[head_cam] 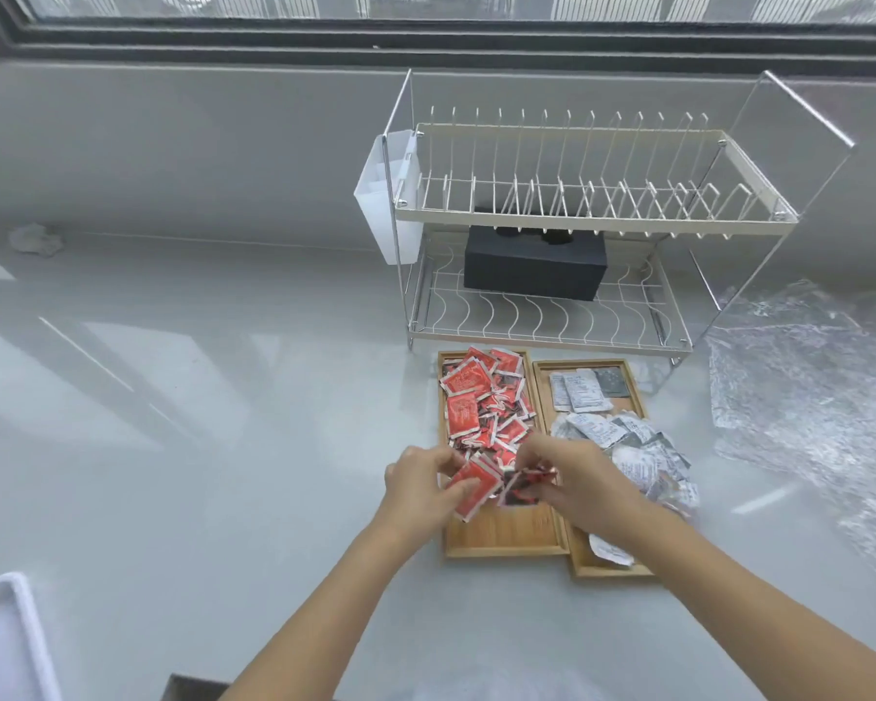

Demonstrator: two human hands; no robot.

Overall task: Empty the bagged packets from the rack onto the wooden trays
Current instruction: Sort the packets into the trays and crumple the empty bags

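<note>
Two wooden trays lie side by side in front of a two-tier wire rack [598,215]. The left tray [507,538] holds a heap of red packets [481,402]. The right tray [544,392] holds white and grey packets [623,442], some spilling over its right edge. My left hand [421,483] pinches a red packet [471,485] over the near half of the left tray. My right hand [577,478] grips a few red and dark packets [524,485] right beside it. The rack's upper tier is bare wire.
A black box [534,268] sits on the rack's lower tier, and a white plastic caddy [388,199] hangs on its left end. Crumpled clear plastic bags [800,397] lie right of the trays. A white tray corner [6,640] shows at bottom left. A crumpled tissue [36,240] lies far left.
</note>
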